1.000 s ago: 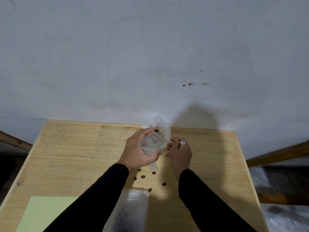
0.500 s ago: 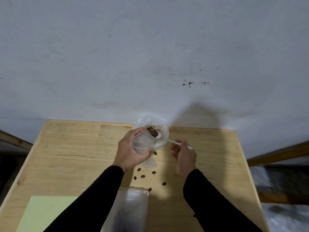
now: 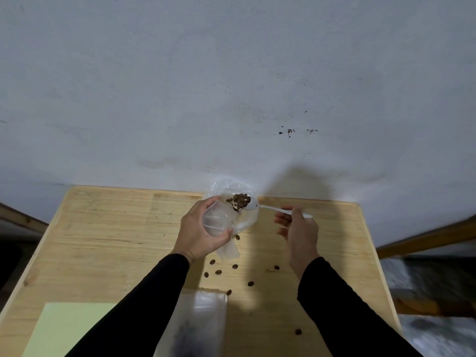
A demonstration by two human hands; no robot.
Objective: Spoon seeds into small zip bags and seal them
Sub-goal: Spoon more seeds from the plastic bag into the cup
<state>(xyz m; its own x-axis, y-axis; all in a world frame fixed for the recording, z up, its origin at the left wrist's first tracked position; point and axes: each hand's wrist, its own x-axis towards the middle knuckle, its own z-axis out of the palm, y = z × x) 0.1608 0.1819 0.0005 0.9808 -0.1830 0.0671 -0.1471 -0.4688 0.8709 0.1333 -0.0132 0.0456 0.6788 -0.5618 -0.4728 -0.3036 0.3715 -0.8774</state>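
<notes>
Two hands work over a wooden table set against a grey wall. Left hand has fingers & thumb curled round a small clear zip bag, mouth held open, bottom end hanging below the palm. Right hand pinches the handle of a white plastic spoon; other fingers loosely spread. Spoon bowl sits at the bag's mouth w/ a heap of brown seeds on it, over a clear plastic container at the table's far edge. Approx. ten loose seeds lie scattered on the wood near the wrists. Near edge: a larger clear bag w/ dark contents, blurred, & a pale green sheet to its left.
</notes>
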